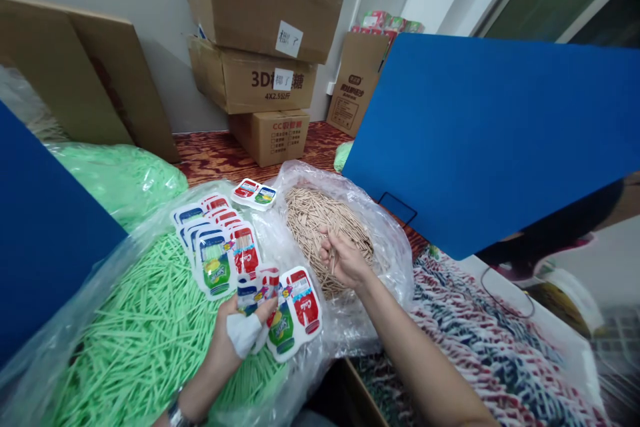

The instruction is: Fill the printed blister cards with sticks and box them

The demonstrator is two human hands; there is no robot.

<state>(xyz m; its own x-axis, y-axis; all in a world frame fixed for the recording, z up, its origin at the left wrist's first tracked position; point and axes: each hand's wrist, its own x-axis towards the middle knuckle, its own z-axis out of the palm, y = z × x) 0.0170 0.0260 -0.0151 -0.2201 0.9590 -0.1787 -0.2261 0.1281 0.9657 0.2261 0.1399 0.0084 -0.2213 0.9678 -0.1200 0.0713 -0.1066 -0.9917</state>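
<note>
My left hand (233, 333), with a white wrap around the thumb, grips several printed plastic pouches (265, 290) marked Cola and Sprite. One pouch (295, 313) shows its full face at the right of that hand. Over an opened clear bag of thin brown sticks (320, 207), my right hand (347, 259) has its fingers curled together in a pinch, with thin brown sticks seemingly at the fingertips. Fanned-out pouches (215, 253) rest on a clear bag of light green sticks (130, 320), some with sticks visible inside. Another small pouch stack (254, 194) lies beyond them.
Cardboard boxes (260, 13) are stacked against the wall. Blue panels stand at the left (45, 240) and right (490, 133). A closed bag of green sticks (120, 180) lies behind. At lower right is a heap of red, white and dark green wrapped pieces (480, 347).
</note>
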